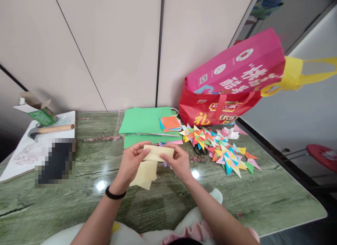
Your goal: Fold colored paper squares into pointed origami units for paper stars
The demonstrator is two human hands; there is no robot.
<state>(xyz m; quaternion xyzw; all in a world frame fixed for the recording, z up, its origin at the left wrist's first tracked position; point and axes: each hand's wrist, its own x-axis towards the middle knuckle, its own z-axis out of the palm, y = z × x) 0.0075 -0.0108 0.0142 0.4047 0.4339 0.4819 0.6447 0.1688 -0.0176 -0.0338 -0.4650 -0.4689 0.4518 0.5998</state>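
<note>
Between my two hands is a small pale yellow sheet of paper [159, 153], which looks folded into a rectangle. My left hand [134, 157] pinches its left end, thumb on the front. At the right end my right hand [179, 160] grips it the same way. Below the hands, several loose pale yellow squares of paper [144, 176] lie overlapping on the table. Partly covered by my fingers, some purple folded paper [165, 164] shows behind the held sheet.
Green paper sheets [144, 120] lie behind my hands, with orange and blue squares [170, 123] on top. Colourful folded-paper stars [229, 157] and black scissors [201, 150] are to the right. Behind them stands a red gift bag [200, 108]. A wooden-handled tool [56, 128] lies left.
</note>
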